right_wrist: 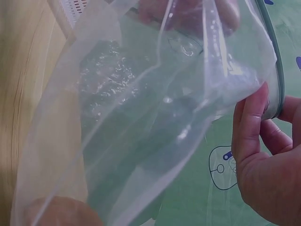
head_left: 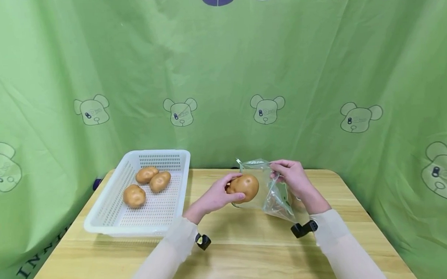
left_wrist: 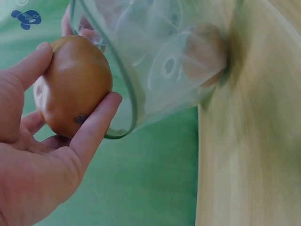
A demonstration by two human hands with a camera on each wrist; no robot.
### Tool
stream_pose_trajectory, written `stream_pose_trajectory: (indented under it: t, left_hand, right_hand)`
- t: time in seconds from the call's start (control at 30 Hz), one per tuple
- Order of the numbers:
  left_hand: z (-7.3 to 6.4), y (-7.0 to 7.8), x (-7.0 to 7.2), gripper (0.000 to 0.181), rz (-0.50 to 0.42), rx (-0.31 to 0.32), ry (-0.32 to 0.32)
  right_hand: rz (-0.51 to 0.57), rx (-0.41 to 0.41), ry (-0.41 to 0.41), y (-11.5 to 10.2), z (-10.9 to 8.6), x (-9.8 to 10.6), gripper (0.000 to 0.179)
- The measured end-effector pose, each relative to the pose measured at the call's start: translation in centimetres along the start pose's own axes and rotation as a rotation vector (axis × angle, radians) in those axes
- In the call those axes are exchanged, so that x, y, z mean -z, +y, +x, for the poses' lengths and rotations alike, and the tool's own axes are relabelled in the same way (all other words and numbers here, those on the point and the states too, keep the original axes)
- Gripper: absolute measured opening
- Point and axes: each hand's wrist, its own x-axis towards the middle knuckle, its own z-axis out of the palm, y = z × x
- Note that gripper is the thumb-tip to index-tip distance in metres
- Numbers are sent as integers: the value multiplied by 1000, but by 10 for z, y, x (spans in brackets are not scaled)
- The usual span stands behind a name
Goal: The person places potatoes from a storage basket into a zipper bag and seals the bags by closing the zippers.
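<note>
My left hand (head_left: 215,196) grips a brown potato (head_left: 248,187) between thumb and fingers. That potato is right at the open mouth of a clear zip bag (head_left: 278,209). With thumb and fingers my right hand (head_left: 294,177) pinches the bag's rim, which spreads wide with a green edge in the left wrist view. Another potato (left_wrist: 205,54) lies at the bottom of the bag, seen through the plastic against the table. In the right wrist view the bag's wall (right_wrist: 141,122) fills most of the picture and blurs the left hand behind it.
A white perforated basket (head_left: 187,173) stands at the left of the wooden table (head_left: 246,257). Inside it are three potatoes (head_left: 134,196). A green curtain (head_left: 221,65) with bear-head prints hangs behind the table's far edge.
</note>
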Motion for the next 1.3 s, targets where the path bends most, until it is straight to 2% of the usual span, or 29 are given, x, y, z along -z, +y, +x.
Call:
stream_pose_trajectory:
  t: [0.23,0.5,0.63,0.8,1.0,1.17,1.3]
  left_hand:
    - [6,-2,-8,62,70,0,16]
    - [10,-2,-14,60,86,1,-2]
    - [11,-2,-16,52,22,17,-2]
    - [12,-3,-17,43,-82,75,36]
    - [11,-5,-14,37,-84,55,39]
    - [7,-1,-7,33,-16,13,27]
    - [1,9,6,34,40,-22,17]
  right_hand:
    - [-11,-2,2,0,1,-2,34]
    - [-11,-13,3,-1,3,-2,31]
    - [6,1,6,-1,5,-1,28]
    - [-6,2,-6,-2,5,-1,28]
    - [-21,-17,-6,-3,5,-1,31]
    - [-34,-21,-9,-5,4,-2,36]
    - [-52,-33,-8,-5,3,-1,37]
